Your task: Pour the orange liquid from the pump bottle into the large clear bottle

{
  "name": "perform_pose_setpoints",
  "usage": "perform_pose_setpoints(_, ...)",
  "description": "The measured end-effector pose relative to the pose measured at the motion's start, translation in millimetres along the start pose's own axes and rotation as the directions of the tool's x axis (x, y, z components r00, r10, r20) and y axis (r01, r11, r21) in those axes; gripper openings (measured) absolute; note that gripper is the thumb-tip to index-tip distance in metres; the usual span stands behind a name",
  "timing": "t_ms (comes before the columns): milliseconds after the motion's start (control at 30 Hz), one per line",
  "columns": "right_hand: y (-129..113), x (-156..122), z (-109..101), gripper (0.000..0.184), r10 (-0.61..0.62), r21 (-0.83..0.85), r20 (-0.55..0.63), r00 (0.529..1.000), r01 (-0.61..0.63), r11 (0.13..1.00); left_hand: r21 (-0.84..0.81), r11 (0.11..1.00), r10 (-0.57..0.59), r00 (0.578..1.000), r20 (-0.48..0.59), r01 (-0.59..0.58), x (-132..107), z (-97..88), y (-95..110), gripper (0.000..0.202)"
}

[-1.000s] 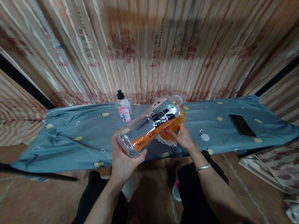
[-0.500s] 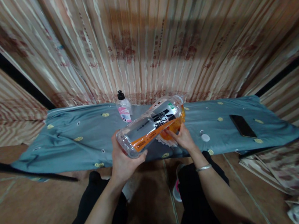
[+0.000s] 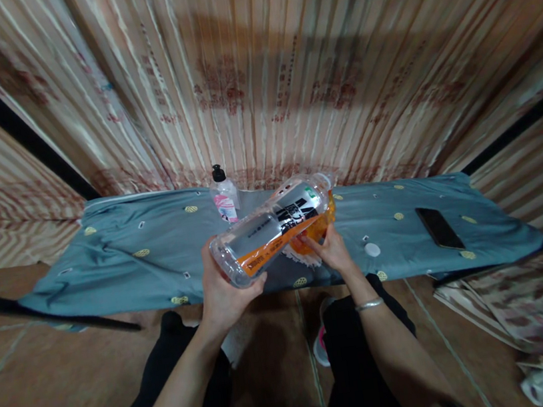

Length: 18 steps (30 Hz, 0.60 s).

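Bottle (image 3: 277,226) is tilted above the counter (image 3: 131,284), its base clamped by the fingers (image 3: 258,287) of the left hand (image 3: 225,301); partly hidden behind its neck, an orange container (image 3: 318,229) is gripped by the right hand's (image 3: 333,249) fingers. For steadiness, both are best held firmly, the plastic left undented.

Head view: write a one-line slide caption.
Left hand gripping a clear labelled bottle near its base, right hand at an orange item partly hidden behind it.

There is one large bottle (image 3: 268,232), one black-capped bottle (image 3: 225,203), one orange item (image 3: 319,227), one white disc (image 3: 372,250), one phone (image 3: 439,228) and two hands (image 3: 227,298) (image 3: 334,249).
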State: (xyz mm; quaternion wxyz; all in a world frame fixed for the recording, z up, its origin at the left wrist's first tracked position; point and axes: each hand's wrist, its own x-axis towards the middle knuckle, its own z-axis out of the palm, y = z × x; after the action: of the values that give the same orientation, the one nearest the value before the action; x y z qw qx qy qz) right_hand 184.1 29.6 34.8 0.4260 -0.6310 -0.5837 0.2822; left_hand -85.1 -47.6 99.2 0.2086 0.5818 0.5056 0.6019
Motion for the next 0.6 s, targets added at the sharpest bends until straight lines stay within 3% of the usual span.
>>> perform_pose_setpoints(267, -1.3, -0.7, 0.8, 0.089, -0.008, -0.017, -0.028, 1.000, 0.007, 1.000, -0.008, 1.000, -0.012, 1.000, -0.001, 0.012, 0.0, 0.4, -0.3, 0.080)
perform_pose_setpoints(600, 1.8, 1.2, 1.1, 0.096, 0.013, -0.035, -0.029, 1.000, -0.014, 0.999, 0.020, 1.000, -0.005, 1.000, 0.004, 0.005, 0.1, 0.8, -0.8, 0.082)
